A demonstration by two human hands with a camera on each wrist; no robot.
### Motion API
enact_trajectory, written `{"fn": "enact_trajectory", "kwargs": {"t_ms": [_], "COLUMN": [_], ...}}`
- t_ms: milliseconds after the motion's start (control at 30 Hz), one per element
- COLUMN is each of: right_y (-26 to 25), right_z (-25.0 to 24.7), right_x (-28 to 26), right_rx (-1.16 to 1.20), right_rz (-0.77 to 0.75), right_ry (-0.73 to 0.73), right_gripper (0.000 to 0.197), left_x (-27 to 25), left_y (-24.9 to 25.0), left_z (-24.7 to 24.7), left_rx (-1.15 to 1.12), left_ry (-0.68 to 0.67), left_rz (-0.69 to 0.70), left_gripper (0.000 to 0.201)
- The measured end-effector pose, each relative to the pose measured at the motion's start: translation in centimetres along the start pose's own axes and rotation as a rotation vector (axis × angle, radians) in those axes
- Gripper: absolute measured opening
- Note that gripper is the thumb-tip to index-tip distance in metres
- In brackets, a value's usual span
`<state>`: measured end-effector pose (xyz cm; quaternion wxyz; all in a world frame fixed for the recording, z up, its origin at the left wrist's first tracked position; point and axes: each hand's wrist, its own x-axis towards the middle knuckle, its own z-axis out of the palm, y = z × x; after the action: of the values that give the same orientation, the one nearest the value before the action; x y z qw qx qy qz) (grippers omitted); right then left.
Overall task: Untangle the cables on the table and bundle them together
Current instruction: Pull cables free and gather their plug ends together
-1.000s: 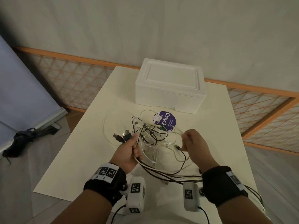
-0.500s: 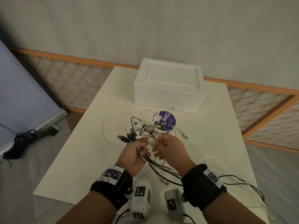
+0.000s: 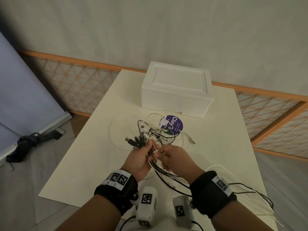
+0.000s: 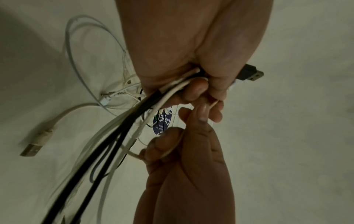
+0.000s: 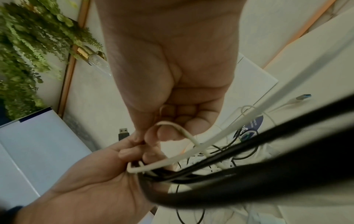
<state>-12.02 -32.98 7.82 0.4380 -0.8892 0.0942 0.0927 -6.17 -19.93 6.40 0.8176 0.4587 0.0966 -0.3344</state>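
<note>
A tangle of black and white cables (image 3: 155,132) lies mid-table, its strands running up into both hands. My left hand (image 3: 141,157) grips a bundle of black and white cables (image 4: 153,103), with several USB plugs (image 3: 133,140) sticking out past the fingers. Right beside it, my right hand (image 3: 168,157) pinches a thin white cable (image 5: 184,131) looped over its finger. More black and white cable ends (image 3: 250,190) trail off the near right of the table (image 3: 83,155).
A white foam box (image 3: 176,90) with its lid on stands at the back of the table. A round purple sticker (image 3: 172,125) lies under the tangle. One white USB plug (image 3: 191,140) rests loose to the right. A dark umbrella (image 3: 30,144) lies on the floor at left.
My right hand has come left from a spread-out pull to meet my left hand. Loose cable ends now trail off the near right edge. Left hand keeps its grip.
</note>
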Motion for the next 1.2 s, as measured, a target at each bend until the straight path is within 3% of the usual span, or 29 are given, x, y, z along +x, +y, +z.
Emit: {"fn": "enact_trajectory", "kwargs": {"t_ms": [200, 333, 433, 500, 567, 700, 867, 1033, 1200], "right_y": [0.6, 1.7, 3.3, 5.0, 5.6, 3.8, 1.7, 1.9, 2.4], "right_z": [0.1, -1.2, -2.2, -2.7, -3.3, -3.5, -3.9, -3.8, -3.6], "right_x": [-0.6, -1.2, -2.1, -2.4, -2.4, -1.7, -0.6, 0.8, 1.8], "right_rx": [-0.167, -0.393, -0.602, -0.656, -0.58, -0.371, -0.091, 0.043, 0.173], "right_rz": [-0.087, -0.08, -0.012, 0.011, 0.04, 0.069, 0.015, 0.098, 0.143], "right_ry": [-0.05, -0.063, -0.004, 0.138, 0.296, 0.282, 0.439, 0.356, 0.297], "right_gripper": [0.027, 0.038, 0.029, 0.019, 0.009, 0.015, 0.009, 0.021, 0.017], "left_x": [0.1, 0.3, -0.2, -0.4, -0.5, -1.2, -1.8, -1.4, 0.0], "left_y": [-0.3, 0.3, 1.4, 2.0, 2.3, 2.0, 2.1, 1.8, 0.8], "left_z": [-0.7, -1.7, -2.8, -3.9, -4.9, -5.0, -3.4, -2.4, -0.6], "left_rx": [-0.081, -0.278, -0.307, -0.264, -0.201, -0.054, 0.076, 0.144, 0.237], "left_ry": [0.005, 0.06, 0.087, 0.121, 0.143, 0.125, 0.084, 0.074, -0.003], "left_rz": [-0.008, -0.007, 0.017, 0.033, 0.037, 0.013, -0.035, -0.111, -0.265], "left_gripper": [0.028, 0.043, 0.049, 0.046, 0.042, 0.045, 0.028, 0.015, 0.014]}}
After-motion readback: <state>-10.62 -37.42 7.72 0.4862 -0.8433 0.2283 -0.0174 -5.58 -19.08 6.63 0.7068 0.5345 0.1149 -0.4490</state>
